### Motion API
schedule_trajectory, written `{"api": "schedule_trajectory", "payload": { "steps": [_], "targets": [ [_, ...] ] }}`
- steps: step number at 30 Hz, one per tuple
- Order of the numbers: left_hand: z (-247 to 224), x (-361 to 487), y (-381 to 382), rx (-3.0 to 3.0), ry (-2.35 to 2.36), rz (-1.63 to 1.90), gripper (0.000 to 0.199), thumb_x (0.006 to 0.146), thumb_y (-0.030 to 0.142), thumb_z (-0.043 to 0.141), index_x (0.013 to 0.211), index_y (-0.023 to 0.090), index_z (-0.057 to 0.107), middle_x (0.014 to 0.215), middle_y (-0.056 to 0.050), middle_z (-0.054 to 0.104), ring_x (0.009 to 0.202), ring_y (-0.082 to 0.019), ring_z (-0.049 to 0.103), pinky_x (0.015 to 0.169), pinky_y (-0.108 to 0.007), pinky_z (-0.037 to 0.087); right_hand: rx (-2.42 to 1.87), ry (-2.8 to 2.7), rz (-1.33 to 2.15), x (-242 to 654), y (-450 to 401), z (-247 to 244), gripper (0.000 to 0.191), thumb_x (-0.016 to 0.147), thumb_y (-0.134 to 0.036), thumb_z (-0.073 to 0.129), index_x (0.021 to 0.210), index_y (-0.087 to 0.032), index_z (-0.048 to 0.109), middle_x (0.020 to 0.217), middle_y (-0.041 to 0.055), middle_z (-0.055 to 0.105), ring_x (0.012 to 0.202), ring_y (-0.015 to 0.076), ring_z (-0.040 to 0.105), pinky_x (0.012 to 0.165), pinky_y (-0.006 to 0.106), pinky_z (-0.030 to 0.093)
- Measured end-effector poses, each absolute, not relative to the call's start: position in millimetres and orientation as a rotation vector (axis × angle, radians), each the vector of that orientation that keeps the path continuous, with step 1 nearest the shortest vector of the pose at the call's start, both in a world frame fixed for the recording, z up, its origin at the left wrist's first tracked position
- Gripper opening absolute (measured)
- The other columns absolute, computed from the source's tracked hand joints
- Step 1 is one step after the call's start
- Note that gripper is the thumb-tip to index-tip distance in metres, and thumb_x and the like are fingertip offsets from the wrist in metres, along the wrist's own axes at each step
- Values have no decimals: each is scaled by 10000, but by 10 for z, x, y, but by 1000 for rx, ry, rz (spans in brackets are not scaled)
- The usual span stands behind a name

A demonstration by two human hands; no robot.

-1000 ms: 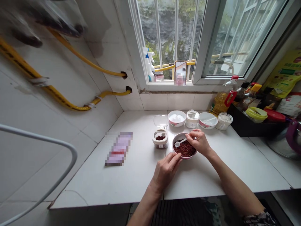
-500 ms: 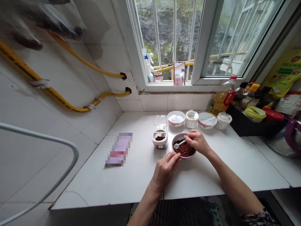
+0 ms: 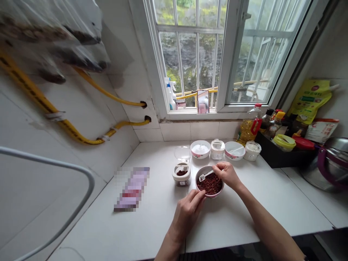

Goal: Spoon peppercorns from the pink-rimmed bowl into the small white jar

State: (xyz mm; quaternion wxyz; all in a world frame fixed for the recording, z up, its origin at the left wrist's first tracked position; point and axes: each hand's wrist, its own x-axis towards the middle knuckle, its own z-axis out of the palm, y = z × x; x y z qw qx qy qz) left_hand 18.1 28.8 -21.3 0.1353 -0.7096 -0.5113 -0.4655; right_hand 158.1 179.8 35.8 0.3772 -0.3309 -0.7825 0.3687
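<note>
The right hand (image 3: 227, 174) is closing its fingertips on the handle of a small white spoon (image 3: 202, 178); the left hand (image 3: 187, 207) is pinching the near-left rim of the front bowl (image 3: 214, 196), its fingers bent and nearly together. The bowl is sitting on the white surface (image 3: 231, 224), holding dark red grains (image 3: 210, 185), and the spoon's scoop is lying over their left part; whether it is touching them, I cannot tell. Just left, a clear jar (image 3: 181, 181) is standing with its lid (image 3: 182, 153) raised. A tilting spoon could be scattering grains across the gap between bowl and jar; a slackening left pinch could be letting the bowl slide. Counting outward: three bowls, two of them standing behind; three jars, two also behind; two spoons, one resting in the right rear bowl (image 3: 235, 157).
</note>
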Motion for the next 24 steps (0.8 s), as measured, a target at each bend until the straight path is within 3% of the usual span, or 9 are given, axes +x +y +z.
{"api": "schedule_trajectory", "payload": {
  "steps": [7,24],
  "targets": [
    [-232,181,303,-2042,-1471,-1386,194,1005,196,460,1090,176,634,861,-61,675,730,-136,687,652,-201,567,-862,-1889,1181,1599,1850,349,499,748,-549,562,436,-206,378,400,-45,365,422,78,304,429,228,247],
    [-214,180,281,-2066,-1526,-1341,195,1010,221,468,1098,170,635,863,-59,685,733,-138,688,653,-212,568,-865,-1805,1243,1662,1969,352,491,723,-565,605,426,-202,460,411,-20,463,432,97,380,480,248,330]
  ]
}}
